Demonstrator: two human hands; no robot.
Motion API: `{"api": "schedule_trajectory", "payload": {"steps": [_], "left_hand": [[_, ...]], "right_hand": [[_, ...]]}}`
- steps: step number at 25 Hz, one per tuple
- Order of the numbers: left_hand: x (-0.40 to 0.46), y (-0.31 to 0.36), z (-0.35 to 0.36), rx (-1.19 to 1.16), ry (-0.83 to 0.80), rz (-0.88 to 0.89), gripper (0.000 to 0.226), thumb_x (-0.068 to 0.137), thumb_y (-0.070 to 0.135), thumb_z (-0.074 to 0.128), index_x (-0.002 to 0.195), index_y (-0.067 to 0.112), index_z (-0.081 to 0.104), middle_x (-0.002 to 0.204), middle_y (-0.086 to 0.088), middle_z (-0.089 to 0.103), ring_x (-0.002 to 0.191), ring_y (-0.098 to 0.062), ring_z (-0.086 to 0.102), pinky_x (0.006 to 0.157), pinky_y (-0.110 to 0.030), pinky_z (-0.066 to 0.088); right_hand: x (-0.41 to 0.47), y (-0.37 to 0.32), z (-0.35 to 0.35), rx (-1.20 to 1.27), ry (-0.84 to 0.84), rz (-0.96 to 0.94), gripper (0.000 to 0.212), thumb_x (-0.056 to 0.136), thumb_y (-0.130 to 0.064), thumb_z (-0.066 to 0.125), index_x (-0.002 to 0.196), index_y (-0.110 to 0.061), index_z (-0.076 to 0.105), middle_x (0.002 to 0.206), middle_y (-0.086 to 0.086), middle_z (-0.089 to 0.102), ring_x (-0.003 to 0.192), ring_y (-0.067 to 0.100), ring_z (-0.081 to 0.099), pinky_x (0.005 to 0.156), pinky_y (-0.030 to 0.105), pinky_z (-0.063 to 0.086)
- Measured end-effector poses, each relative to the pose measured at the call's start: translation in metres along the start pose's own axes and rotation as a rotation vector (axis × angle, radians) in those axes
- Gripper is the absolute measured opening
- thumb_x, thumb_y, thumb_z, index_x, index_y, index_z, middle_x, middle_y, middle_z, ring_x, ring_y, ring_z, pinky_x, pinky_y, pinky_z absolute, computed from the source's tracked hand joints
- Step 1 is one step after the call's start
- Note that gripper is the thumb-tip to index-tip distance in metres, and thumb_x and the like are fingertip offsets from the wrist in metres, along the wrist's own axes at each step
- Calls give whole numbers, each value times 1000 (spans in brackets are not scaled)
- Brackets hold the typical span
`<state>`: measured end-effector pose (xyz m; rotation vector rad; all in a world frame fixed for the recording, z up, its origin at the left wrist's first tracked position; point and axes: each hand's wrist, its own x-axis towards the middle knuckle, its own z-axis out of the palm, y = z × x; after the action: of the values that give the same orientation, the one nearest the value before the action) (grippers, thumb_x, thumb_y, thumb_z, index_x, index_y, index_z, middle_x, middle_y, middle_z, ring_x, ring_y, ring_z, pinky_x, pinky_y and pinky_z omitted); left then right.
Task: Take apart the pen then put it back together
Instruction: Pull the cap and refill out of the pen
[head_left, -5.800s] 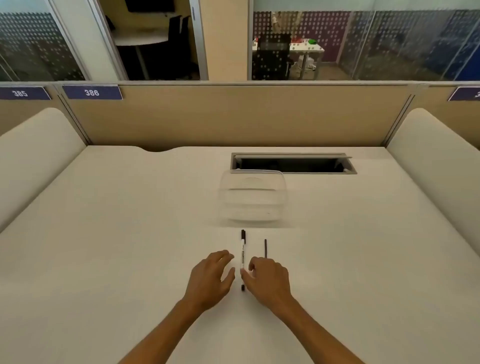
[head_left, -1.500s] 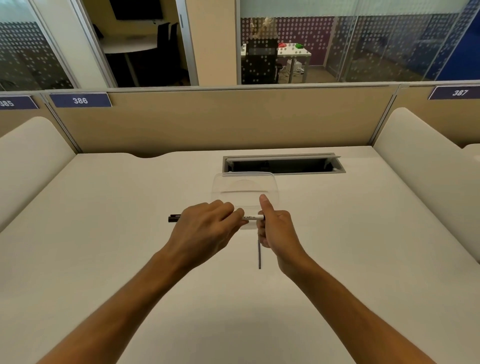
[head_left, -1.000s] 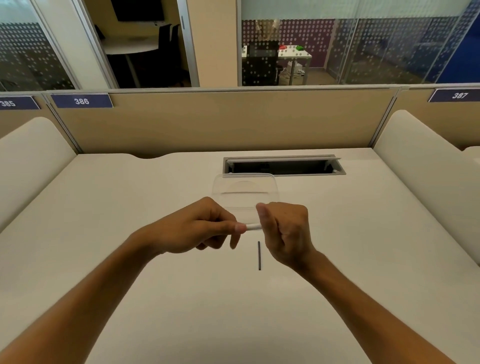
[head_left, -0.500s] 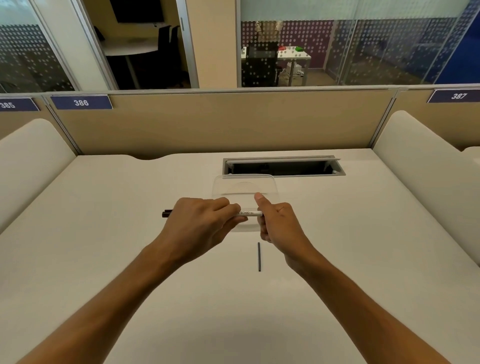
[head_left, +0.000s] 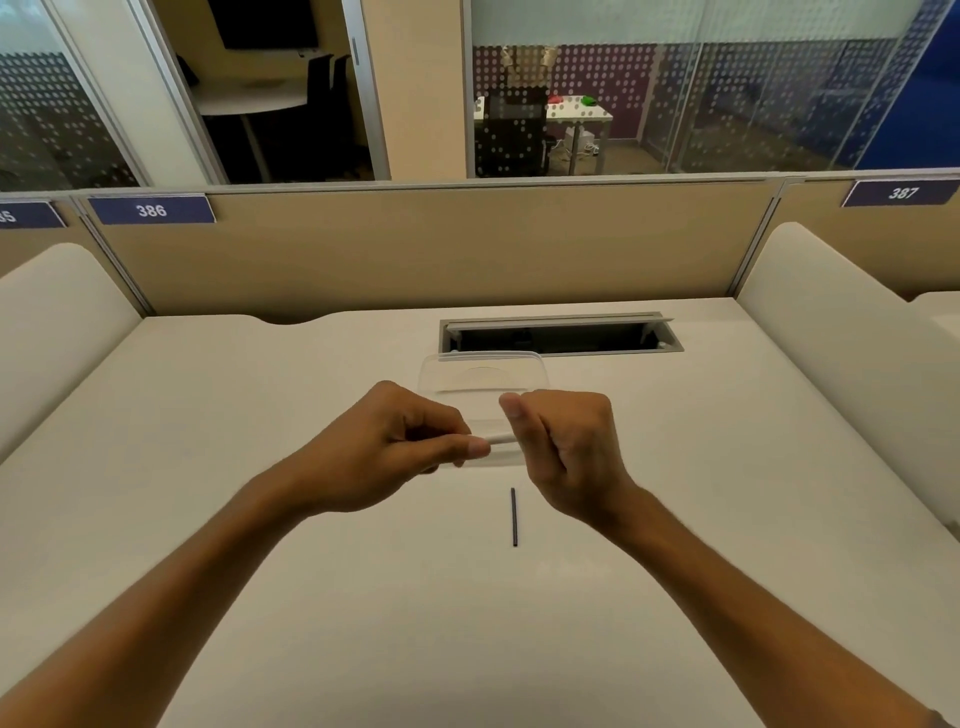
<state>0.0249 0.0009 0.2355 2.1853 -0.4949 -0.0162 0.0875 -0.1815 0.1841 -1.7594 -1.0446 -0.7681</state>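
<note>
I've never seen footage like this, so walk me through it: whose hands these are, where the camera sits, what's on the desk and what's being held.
No machine here: a person works with bare hands. The single picture comes from a camera worn on the head, looking forward and down. The left hand and right hand are raised above a white desk, both gripping a white pen barrel; only a short stretch shows between them. On the desk lies a thin dark rod, probably the pen's refill. Behind the hands stands a clear plastic container, then an open cable slot.
</note>
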Motion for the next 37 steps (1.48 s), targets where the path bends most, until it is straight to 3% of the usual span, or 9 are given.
{"api": "schedule_trajectory", "payload": {"steps": [4,8,14,17,21,23,26,32,37], "left_hand": [[0,2,0,769,208,261,27,91,36,59,83,14,73,56,3,63,42,-21,49,39,-28,39],[-1,3,2,1072,198,291,25,92,33,59,83,13,70,56,-1,61,36,-23,44,44,-22,23],[2,7,3,765,150,192,43,95,46,43,74,15,65,47,1,51,39,-23,39,41,-28,30],[1,6,-1,309,69,149,35,93,39,53,71,15,63,46,4,37,41,-14,33,44,-24,28],[0,7,-10,-176,-151,-21,37,88,39,60,67,9,63,46,2,41,42,-13,33,45,-19,32],[-1,7,-11,-125,-124,-21,34,88,41,60,69,13,66,47,4,43,43,-11,34,46,-19,32],[-1,5,-6,338,72,101,32,91,48,54,80,23,70,49,8,50,43,-11,39,45,-21,32],[-2,4,2,924,241,255,27,91,38,56,88,15,70,66,1,70,45,-25,57,41,-24,36],[0,6,4,846,277,278,35,95,39,49,88,12,69,68,-2,67,46,-25,53,38,-31,41]], "right_hand": [[0,-11,10,259,36,629,54,96,-45,48,46,-24,42,38,-12,39,38,8,39,41,20,34],[3,-8,13,364,-126,1056,52,96,-48,45,53,-19,45,37,-13,42,39,4,42,45,14,39],[4,-14,8,348,66,611,56,98,-28,50,44,-25,37,37,-12,38,36,6,36,41,15,29],[6,-14,1,217,61,271,53,100,-27,49,47,-25,42,43,-19,34,40,5,33,46,9,26],[7,-9,-4,11,51,-102,63,102,-32,38,46,-5,48,40,6,42,42,7,33,55,8,22],[6,-10,-2,46,44,-48,61,102,-33,39,46,-9,47,41,3,41,42,6,34,52,10,25],[5,-16,3,219,78,315,52,99,-33,49,48,-27,40,42,-18,35,38,3,36,43,13,27],[8,-13,10,341,-75,967,56,96,-44,47,50,-13,44,42,-7,39,40,6,37,48,25,35],[11,-15,6,381,-23,832,56,97,-39,46,48,-13,41,39,-10,36,38,6,34,43,19,30]]}}
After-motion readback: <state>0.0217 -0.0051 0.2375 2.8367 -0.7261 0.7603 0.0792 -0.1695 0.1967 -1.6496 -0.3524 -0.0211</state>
